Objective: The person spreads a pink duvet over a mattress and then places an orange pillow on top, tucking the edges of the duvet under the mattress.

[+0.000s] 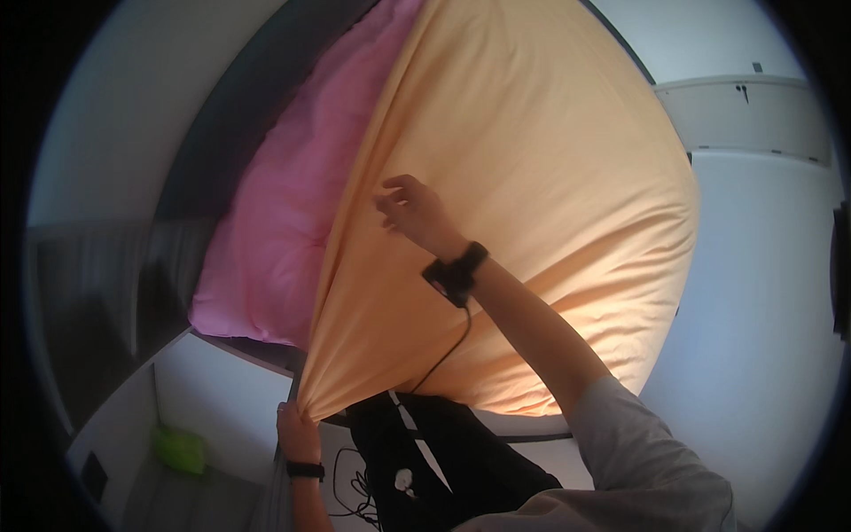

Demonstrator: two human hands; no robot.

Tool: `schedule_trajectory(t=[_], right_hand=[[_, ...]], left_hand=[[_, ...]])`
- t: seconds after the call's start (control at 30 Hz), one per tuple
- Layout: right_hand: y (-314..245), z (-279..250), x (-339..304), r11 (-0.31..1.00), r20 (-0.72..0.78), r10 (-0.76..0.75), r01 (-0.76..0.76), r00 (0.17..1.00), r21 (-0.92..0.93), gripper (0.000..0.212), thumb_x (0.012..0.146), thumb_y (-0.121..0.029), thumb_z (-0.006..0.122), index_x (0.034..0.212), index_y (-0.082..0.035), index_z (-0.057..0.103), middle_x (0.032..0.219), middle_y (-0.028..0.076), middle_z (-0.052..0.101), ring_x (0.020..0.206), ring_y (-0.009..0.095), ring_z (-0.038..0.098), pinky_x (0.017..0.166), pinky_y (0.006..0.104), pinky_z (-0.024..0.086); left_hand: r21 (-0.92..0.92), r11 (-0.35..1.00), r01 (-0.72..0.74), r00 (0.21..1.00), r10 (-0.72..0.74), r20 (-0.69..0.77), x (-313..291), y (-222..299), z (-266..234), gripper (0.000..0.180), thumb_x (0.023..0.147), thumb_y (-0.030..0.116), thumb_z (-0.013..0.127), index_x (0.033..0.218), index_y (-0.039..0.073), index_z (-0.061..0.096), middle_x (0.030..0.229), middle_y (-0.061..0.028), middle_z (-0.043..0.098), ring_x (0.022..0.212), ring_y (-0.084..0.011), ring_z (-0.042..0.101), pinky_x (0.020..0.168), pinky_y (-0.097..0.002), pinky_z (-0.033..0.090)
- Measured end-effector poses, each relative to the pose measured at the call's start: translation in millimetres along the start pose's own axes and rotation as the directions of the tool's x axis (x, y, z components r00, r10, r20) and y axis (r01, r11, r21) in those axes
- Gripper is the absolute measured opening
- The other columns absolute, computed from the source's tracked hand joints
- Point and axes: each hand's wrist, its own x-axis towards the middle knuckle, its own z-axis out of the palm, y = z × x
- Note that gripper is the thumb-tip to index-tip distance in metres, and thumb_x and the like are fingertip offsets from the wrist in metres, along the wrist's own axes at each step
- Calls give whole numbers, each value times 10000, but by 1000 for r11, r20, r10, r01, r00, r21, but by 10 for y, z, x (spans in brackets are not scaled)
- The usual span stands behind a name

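A wide light-orange bed sheet (532, 151) spreads over the bed, wrinkled toward its right and near sides. At its near left corner my left hand (299, 433) is closed on the gathered cloth and pulls it into taut folds. My right hand (417, 213) hovers over or lightly meets the sheet near its left edge, fingers loosely curled and apart, with nothing visible in them. Whether it touches the cloth I cannot tell. Left of the sheet's edge shows puffy pink bedding (275, 213), partly covered by the sheet.
A dark headboard or side panel (213, 151) borders the pink bedding. White cabinets (753, 266) stand at the right. A bright green bag-like item (180, 449) lies at the lower left. A black cable (448, 355) hangs from my right wrist device; more cable (359, 492) lies coiled below.
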Motion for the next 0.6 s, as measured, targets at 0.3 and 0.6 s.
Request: schedule_trajectory(t=[0.3,0.6], right_hand=[[307,1011,738,912,-190,93,-160,977,-378,735,676,-325,641,1152,93,267,1145,263,403,1057,340,428,869,343,374],[521,1000,1137,806,-141,17,-97,990,-584,505,710,-157,575,1119,30,346,1064,216,492,1019,306,472,824,336,402]], left_hand=[[-126,987,104,994,-107,-22,-107,-378,56,72,690,-8,449,758,-29,445,766,-208,462,773,-385,445,678,-433,372],[-172,982,78,996,-86,-38,-82,-515,81,87,710,7,427,780,-26,467,751,-208,467,759,-384,449,660,-435,365]])
